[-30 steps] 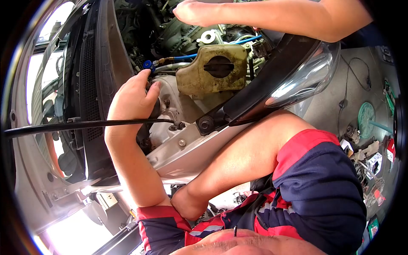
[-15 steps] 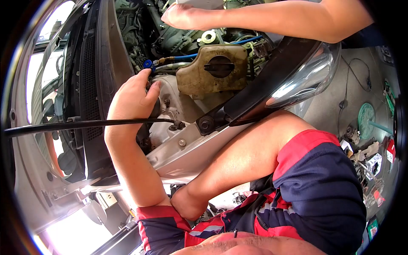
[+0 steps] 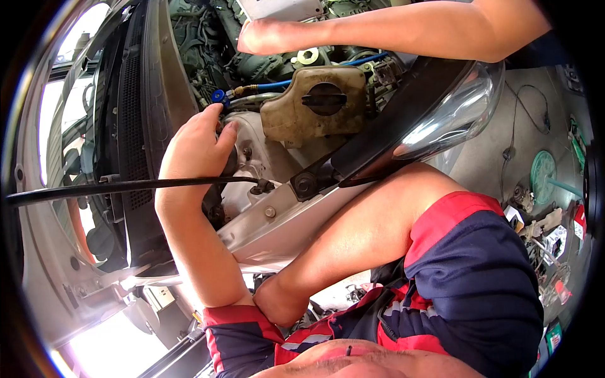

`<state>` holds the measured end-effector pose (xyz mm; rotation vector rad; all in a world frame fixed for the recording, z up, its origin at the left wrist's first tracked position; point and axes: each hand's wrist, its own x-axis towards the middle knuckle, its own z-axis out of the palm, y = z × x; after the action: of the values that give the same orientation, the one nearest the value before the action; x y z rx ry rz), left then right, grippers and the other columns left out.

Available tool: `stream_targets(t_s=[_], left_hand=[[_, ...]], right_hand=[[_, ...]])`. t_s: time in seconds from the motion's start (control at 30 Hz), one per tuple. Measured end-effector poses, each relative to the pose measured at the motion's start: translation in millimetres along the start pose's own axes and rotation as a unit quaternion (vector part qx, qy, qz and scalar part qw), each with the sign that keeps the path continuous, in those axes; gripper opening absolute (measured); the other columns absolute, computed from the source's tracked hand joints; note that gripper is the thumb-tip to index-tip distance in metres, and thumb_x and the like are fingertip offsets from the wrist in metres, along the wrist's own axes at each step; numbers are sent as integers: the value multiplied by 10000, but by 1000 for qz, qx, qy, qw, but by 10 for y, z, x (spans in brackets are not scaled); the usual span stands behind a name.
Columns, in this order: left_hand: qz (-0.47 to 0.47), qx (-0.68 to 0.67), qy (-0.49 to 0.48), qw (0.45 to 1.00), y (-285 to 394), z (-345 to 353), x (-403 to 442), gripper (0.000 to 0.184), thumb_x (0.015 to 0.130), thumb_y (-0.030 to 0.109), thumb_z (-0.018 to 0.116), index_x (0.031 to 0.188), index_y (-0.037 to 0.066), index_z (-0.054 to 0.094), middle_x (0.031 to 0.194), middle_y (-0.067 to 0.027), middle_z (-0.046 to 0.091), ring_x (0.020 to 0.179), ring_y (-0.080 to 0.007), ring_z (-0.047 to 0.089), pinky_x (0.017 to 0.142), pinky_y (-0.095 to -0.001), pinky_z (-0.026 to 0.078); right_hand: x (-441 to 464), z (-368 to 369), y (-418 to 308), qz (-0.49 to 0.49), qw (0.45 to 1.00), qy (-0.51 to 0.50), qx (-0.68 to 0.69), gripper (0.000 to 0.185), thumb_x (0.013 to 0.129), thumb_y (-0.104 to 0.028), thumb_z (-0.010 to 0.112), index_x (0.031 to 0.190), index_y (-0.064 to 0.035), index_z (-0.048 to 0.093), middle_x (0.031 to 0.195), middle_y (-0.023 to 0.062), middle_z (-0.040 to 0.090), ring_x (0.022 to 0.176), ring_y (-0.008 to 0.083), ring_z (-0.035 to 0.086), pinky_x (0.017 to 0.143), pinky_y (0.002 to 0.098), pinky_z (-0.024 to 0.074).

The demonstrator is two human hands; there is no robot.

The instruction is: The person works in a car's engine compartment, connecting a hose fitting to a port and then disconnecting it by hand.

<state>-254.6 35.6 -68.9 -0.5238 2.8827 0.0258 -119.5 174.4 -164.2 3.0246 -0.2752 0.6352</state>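
My left hand (image 3: 196, 146) rests at the engine bay's edge, fingers stretched out and thumb apart. Its fingertips are beside a blue knob (image 3: 218, 96) joined to a blue hose (image 3: 275, 84). A black prop rod (image 3: 113, 187) crosses in front of my left wrist. Right of the hand sits a stained yellowish reservoir (image 3: 283, 120) with a black cap (image 3: 324, 99). My right hand (image 3: 279, 303) is tucked against my left elbow; its fingers are hidden.
Another person's hand (image 3: 258, 38) reaches in from the upper right beside a silver-white, box-like object (image 3: 282, 9). A headlight (image 3: 450, 116) borders the bay. On the floor at right are a green round object (image 3: 543, 170), a cable and several parts and boxes.
The other person's hand has moved left and slightly down, and the silver-white object has come into view beside it. My hands have stayed in place.
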Motion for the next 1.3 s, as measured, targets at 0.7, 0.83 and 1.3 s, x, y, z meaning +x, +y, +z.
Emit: stream_targets(t_s=[0.7, 0.83, 1.3], left_hand=[[7, 11, 13, 1000, 7, -18, -15, 412, 969, 308, 565, 1219, -18, 590, 1099, -263, 654, 1074, -422, 605, 924, -486, 474], [19, 1, 21, 1000, -27, 13, -12, 429, 957, 249, 611, 1282, -28, 569, 988, -227, 663, 913, -382, 632, 827, -430, 489], [13, 17, 24, 999, -1, -11, -18, 414, 960, 300, 578, 1224, -18, 600, 1107, -252, 658, 1067, -420, 611, 919, -491, 478]], right_hand=[[42, 59, 37, 61, 986, 36, 148, 155, 795, -205, 687, 823, -65, 748, 869, 159, 727, 829, 332, 702, 783, 452, 558], [132, 196, 30, 118, 966, 53, 222, 144, 794, -192, 681, 816, -65, 746, 864, 162, 725, 828, 334, 702, 778, 455, 556], [63, 184, -5, 45, 996, 32, 74, 145, 809, -180, 657, 771, -142, 792, 796, 29, 754, 766, 239, 730, 684, 414, 572]])
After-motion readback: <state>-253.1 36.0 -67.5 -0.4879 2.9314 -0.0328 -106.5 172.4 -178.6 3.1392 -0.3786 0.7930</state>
